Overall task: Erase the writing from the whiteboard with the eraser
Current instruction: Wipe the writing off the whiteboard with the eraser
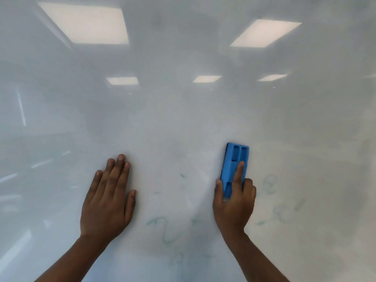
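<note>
The whiteboard fills the whole view. Faint green writing remains low in the middle, between my hands, and more faded marks lie to the right of the eraser. My right hand grips the lower end of a blue eraser, index finger stretched along its back, pressing it against the board. My left hand rests flat on the board with fingers together, holding nothing.
Ceiling lights reflect in the glossy upper part of the board. Grey smudges of wiped ink cloud the surface around the middle and right.
</note>
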`<state>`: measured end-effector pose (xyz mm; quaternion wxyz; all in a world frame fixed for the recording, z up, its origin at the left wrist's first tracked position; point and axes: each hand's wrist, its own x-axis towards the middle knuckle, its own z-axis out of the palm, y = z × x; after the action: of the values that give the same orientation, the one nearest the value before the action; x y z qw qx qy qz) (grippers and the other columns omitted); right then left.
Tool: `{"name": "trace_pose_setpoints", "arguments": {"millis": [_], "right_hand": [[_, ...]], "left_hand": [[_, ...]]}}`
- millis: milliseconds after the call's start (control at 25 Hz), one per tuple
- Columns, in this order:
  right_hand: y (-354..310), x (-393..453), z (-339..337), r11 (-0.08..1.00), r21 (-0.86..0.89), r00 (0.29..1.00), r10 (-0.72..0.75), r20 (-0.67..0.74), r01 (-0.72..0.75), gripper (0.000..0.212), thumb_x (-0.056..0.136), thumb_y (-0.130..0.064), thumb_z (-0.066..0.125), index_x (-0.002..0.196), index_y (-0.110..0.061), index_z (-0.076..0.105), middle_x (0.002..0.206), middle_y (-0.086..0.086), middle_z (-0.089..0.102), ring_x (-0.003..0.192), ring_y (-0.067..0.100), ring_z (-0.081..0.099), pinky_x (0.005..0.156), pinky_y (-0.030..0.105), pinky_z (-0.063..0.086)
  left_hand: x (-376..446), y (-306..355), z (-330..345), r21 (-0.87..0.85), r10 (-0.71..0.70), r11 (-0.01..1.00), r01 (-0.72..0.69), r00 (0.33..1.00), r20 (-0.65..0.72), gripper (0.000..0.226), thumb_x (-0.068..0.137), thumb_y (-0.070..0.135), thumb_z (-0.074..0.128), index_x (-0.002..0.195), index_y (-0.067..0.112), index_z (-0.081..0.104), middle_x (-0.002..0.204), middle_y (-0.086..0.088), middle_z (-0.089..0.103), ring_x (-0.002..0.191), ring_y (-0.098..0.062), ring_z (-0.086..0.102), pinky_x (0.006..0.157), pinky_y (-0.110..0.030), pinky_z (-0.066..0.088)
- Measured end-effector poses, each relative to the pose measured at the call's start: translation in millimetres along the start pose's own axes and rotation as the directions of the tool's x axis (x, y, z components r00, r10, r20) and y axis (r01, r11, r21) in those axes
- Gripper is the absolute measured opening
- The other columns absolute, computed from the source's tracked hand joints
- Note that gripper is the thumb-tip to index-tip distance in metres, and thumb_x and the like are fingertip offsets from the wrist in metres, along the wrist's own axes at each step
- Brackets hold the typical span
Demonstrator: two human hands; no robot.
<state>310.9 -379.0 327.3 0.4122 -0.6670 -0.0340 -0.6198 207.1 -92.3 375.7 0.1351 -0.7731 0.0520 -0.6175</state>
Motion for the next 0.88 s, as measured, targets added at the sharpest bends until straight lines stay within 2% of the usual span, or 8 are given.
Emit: {"name": "trace_pose_setpoints", "arguments": {"millis": [120, 200, 320, 400, 600, 760, 840, 880], "right_hand": [[-18, -58, -1, 0.764, 0.098, 0.735, -0.642, 0.219, 0.638, 0.079, 0.098, -0.040, 0.067, 0.165, -0.024, 0.029, 0.094, 0.009, 0.060, 0.075, 0.026, 0.046, 0.065, 0.037, 0.044], [-12, -35, -5, 0.647, 0.077, 0.611, -0.747, 0.263, 0.759, 0.083, 0.096, -0.040, 0.068, 0.166, -0.029, 0.026, 0.096, 0.009, 0.064, 0.073, 0.029, 0.049, 0.064, 0.038, 0.042], [-25, 14, 5, 0.930, -0.072, 0.928, -0.348, 0.136, 0.360, 0.073, 0.101, -0.043, 0.061, 0.164, -0.026, 0.031, 0.101, 0.008, 0.057, 0.080, 0.028, 0.047, 0.067, 0.037, 0.037], [-34, -5, 10, 0.928, -0.028, 0.923, -0.367, 0.115, 0.372, 0.070, 0.101, -0.042, 0.060, 0.164, -0.023, 0.034, 0.100, 0.008, 0.054, 0.081, 0.027, 0.043, 0.068, 0.037, 0.038], [-7, -83, -15, 0.388, 0.239, 0.306, -0.898, 0.315, 0.890, 0.069, 0.098, -0.022, 0.064, 0.161, -0.035, 0.039, 0.094, 0.005, 0.060, 0.074, 0.027, 0.048, 0.068, 0.037, 0.044], [-15, -23, 4, 0.859, 0.027, 0.841, -0.507, 0.188, 0.511, 0.072, 0.098, -0.037, 0.066, 0.163, -0.031, 0.036, 0.105, 0.008, 0.054, 0.081, 0.029, 0.045, 0.071, 0.039, 0.037], [-13, -58, 5, 0.841, 0.053, 0.824, -0.538, 0.176, 0.538, 0.069, 0.098, -0.034, 0.067, 0.162, -0.029, 0.039, 0.104, 0.010, 0.055, 0.081, 0.028, 0.042, 0.072, 0.040, 0.040], [-2, -90, 0, 0.724, 0.122, 0.692, -0.687, 0.223, 0.679, 0.068, 0.098, -0.028, 0.067, 0.161, -0.030, 0.040, 0.103, 0.010, 0.056, 0.081, 0.028, 0.043, 0.072, 0.040, 0.044]], "left_hand": [[1, 1, -5, 0.000, 0.013, 1.000, -0.013, 1.000, 0.016, 0.067, 0.105, 0.031, 0.041, 0.164, 0.002, 0.028, 0.175, -0.014, 0.023, 0.164, -0.029, 0.019, 0.133, -0.049, 0.021], [-2, -3, -7, -0.020, 0.030, 0.999, -0.029, 0.999, 0.032, 0.067, 0.106, 0.030, 0.041, 0.164, 0.003, 0.026, 0.176, -0.012, 0.021, 0.164, -0.028, 0.018, 0.133, -0.047, 0.019], [-11, -13, -7, -0.003, 0.041, 0.999, -0.041, 0.998, 0.049, 0.068, 0.107, 0.034, 0.041, 0.166, 0.007, 0.023, 0.177, -0.007, 0.017, 0.165, -0.026, 0.017, 0.135, -0.043, 0.013], [-19, -19, -9, 0.021, 0.030, 0.999, -0.031, 0.998, 0.050, 0.069, 0.107, 0.036, 0.040, 0.167, 0.009, 0.022, 0.178, -0.006, 0.016, 0.165, -0.025, 0.016, 0.135, -0.042, 0.012], [-34, -22, -9, 0.014, 0.018, 1.000, -0.019, 0.999, 0.044, 0.065, 0.107, 0.031, 0.039, 0.166, 0.008, 0.025, 0.177, -0.006, 0.018, 0.164, -0.025, 0.018, 0.134, -0.044, 0.015], [-35, -19, -5, 0.026, -0.005, 1.000, 0.005, 1.000, 0.026, 0.064, 0.108, 0.031, 0.037, 0.167, 0.009, 0.024, 0.177, -0.005, 0.018, 0.164, -0.025, 0.018, 0.134, -0.043, 0.014], [-37, -14, -6, 0.021, -0.038, 0.999, 0.038, 0.999, 0.026, 0.064, 0.108, 0.029, 0.038, 0.167, 0.009, 0.023, 0.177, -0.005, 0.017, 0.165, -0.025, 0.017, 0.135, -0.043, 0.013], [-41, -9, -6, 0.003, -0.059, 0.998, 0.059, 0.998, 0.031, 0.064, 0.107, 0.028, 0.039, 0.167, 0.008, 0.023, 0.177, -0.006, 0.017, 0.165, -0.026, 0.016, 0.135, -0.043, 0.012]]}}
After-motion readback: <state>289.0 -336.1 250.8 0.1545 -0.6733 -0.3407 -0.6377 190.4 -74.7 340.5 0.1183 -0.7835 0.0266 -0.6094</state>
